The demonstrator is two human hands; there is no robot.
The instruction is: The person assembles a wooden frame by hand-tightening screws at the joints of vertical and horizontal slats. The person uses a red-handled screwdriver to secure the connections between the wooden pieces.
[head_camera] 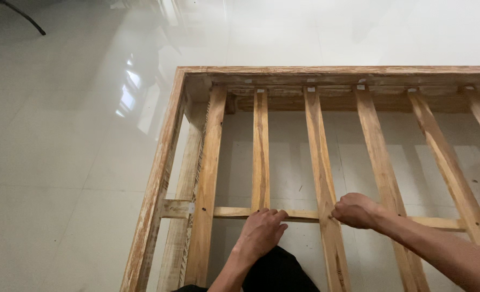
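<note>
Going left to right here: over on the far left it's just glossy white tiled floor (61, 162) with window glare bouncing off it, plus a thin dark leg or cable (26, 19) poking in at the top corner. Then comes the wooden slatted frame (164, 157), rough and whitish along its outer rail, standing on that floor with its slats running away from the camera to a far rail (337, 70). Low in the frame a thin cross piece (299, 215) runs sideways under the slats, and that's where both hands are. The left hand (261, 230) lies flat on it, fingers together and stretched along the top edge, just right of the second slat (260, 151). The right hand (358, 211) is curled up tight, fingers pinched against the middle slat (323, 178) right where it crosses that piece; whether there's anything small inside the grip, I can't tell. If you ask me, the trick is keeping the flat hand pressing steady so the thin strip doesn't flex, and working right at the joint rather than mid-span. Small pale tabs (311, 89) sit at the slat tops. More bare tile shows through the gaps and on the right.
</note>
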